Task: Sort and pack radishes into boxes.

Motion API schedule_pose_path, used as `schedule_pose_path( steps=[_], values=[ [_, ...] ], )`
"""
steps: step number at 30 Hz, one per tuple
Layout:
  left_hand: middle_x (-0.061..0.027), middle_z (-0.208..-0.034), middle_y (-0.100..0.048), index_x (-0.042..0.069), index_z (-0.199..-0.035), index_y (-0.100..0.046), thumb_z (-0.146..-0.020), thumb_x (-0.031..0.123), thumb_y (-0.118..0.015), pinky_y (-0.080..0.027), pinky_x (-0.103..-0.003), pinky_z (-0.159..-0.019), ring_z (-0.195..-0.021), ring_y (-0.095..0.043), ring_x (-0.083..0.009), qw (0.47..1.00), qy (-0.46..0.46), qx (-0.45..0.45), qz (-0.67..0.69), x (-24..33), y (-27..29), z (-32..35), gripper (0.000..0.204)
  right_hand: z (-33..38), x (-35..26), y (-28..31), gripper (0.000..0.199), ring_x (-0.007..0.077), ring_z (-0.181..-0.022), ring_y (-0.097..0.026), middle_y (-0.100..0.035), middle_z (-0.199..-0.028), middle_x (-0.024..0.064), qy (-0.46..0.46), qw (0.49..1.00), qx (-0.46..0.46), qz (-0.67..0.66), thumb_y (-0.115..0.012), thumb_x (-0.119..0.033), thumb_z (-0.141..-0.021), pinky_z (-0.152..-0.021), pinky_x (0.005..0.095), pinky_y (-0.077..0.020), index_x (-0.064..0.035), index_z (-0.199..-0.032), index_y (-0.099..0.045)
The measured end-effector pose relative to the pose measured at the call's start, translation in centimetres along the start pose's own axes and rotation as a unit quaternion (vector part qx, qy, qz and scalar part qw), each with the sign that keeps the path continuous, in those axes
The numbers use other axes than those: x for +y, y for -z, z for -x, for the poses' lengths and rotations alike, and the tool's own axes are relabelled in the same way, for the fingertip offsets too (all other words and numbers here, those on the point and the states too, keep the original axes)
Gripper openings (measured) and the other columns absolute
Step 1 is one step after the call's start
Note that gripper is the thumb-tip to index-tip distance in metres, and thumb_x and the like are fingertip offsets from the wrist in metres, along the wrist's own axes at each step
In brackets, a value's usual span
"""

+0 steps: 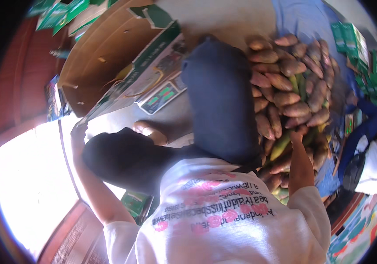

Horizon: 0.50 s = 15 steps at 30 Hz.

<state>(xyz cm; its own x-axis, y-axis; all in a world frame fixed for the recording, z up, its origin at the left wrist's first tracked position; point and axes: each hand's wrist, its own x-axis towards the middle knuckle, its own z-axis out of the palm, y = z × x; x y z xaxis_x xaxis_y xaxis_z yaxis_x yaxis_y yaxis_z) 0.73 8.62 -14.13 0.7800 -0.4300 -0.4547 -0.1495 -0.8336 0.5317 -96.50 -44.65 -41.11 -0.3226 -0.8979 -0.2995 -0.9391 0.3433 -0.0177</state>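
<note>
the left hand (79, 133), at nine o'clock, has its grip closed on the near edge of the big box (105, 57) at eleven, probably to keep that tilted-looking wall steady. the right hand (297, 135), at three, dips into the tubers (292, 97); its fingers are partly hidden, so i cannot tell whether that grip is wide or around one. the tubers lie heaped between one and four o'clock, within reach, on a blue cloth (295, 16) that likely keeps them off the floor (228, 20). a scale (158, 99) sits just beside the box, its lit panel readable from above. green cartons (350, 44) stand at two, a co-worker (375, 169) past three, and glaring light pours in around eight.
</note>
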Motion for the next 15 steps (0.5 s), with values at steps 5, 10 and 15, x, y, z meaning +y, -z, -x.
schedule_pose_path(
  steps=[5, 10, 15],
  values=[
    [-0.0137, -0.113, -0.073, -0.003, -0.122, -0.068, -0.100, 0.035, -0.060, -0.052, -0.034, -0.088, -0.106, -0.069, -0.0204, 0.995, -0.006, 0.083, -0.061, 4.7, 2.5, 3.8, 0.045, 2.4, -6.1, -3.4, 0.089, 0.0410, -0.141, -0.043, -0.043, -0.152, 0.0251, -0.023, 0.977, -0.171, 0.124, -0.070, -0.038, -0.074, -0.118, 0.0486, -0.0330, -0.0059, -0.151, -0.037],
    [-0.0116, -0.096, -0.072, 0.000, -0.120, -0.069, -0.097, 0.024, -0.063, -0.050, -0.034, -0.088, -0.094, -0.066, -0.0194, 0.993, 0.001, 0.087, -0.077, 5.8, 2.2, 4.2, 0.033, 4.6, -8.1, -2.2, 0.097, 0.0444, -0.144, -0.036, -0.032, -0.158, 0.0246, -0.034, 0.972, -0.185, 0.139, -0.071, -0.038, -0.074, -0.119, 0.0497, -0.0306, -0.0058, -0.154, -0.025],
    [-0.0135, -0.098, -0.073, 0.002, -0.124, -0.068, -0.098, 0.020, -0.062, -0.051, -0.035, -0.087, -0.093, -0.068, -0.0210, 0.993, -0.009, 0.070, -0.092, 6.4, 1.6, 3.1, 0.032, 4.4, -6.9, -1.0, 0.103, 0.0448, -0.141, -0.038, -0.035, -0.154, 0.0234, -0.033, 0.983, -0.164, 0.072, -0.076, -0.034, -0.073, -0.117, 0.0515, -0.0329, -0.0120, -0.156, -0.020]
  ],
)
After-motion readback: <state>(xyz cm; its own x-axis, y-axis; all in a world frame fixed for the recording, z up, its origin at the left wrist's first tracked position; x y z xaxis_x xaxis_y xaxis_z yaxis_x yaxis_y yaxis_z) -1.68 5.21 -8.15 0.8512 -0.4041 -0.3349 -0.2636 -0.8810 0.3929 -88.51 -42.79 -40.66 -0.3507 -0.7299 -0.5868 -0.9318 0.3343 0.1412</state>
